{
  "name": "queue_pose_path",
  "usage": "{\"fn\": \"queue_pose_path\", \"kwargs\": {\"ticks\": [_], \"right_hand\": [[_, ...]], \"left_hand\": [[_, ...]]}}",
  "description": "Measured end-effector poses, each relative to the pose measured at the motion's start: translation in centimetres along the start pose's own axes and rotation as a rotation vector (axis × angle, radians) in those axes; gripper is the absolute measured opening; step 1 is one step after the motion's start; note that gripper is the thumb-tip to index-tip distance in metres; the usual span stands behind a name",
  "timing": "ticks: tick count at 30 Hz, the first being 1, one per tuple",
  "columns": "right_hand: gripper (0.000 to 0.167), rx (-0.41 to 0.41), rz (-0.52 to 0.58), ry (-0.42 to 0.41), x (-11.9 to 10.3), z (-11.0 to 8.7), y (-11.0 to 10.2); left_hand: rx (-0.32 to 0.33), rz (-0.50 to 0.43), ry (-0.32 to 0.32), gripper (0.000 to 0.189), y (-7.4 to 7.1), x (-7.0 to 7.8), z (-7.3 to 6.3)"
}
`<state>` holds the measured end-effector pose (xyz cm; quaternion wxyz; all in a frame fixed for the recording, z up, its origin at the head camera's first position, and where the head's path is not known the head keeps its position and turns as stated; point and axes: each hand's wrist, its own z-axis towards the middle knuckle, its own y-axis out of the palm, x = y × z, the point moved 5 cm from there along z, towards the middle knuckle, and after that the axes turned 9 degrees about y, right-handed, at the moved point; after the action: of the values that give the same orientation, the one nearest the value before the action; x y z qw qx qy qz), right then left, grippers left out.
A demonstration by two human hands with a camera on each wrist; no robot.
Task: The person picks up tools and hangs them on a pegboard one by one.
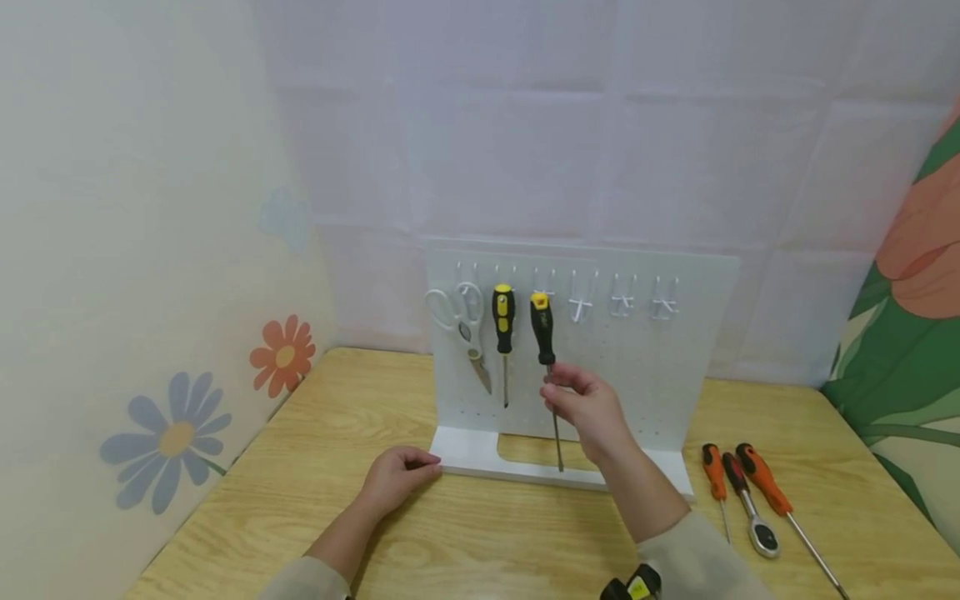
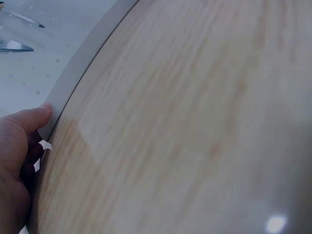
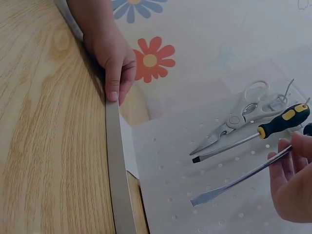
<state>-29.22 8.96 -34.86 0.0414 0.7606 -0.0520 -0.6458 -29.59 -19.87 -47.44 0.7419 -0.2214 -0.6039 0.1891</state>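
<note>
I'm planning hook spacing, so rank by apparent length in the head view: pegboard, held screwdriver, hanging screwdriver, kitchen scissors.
1. Pegboard
2. Held flathead screwdriver
3. Hanging flathead screwdriver and kitchen scissors look about equally long, so unranked.

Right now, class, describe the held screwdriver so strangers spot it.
Find the white pegboard. In front, the right hand pinches a black-handled, yellow-topped screwdriver by its shaft. Being held separates it from the similar screwdriver hanging beside the scissors.
</note>
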Motion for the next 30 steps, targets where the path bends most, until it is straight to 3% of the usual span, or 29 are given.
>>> {"fn": "queue_pose_path", "kwargs": {"ticks": [13,19,30], "right_hand": [[0.035,0.034,0.052,0.014,0.5,1.5,0.0],[0.036,0.032,0.115,-0.02,0.7,2.4,0.2],[0.03,0.003,0.103,-0.07,1.2,3.7,0.5]], "left_hand": [[0.006,0.008,-0.004,0.007,0.0,-0.1,0.1],[0.009,0.011,-0.009,0.007,-0.1,-0.1,0.0],[0.001,-0.001,-0.009,0.008,-0.1,0.3,-0.1]]}}
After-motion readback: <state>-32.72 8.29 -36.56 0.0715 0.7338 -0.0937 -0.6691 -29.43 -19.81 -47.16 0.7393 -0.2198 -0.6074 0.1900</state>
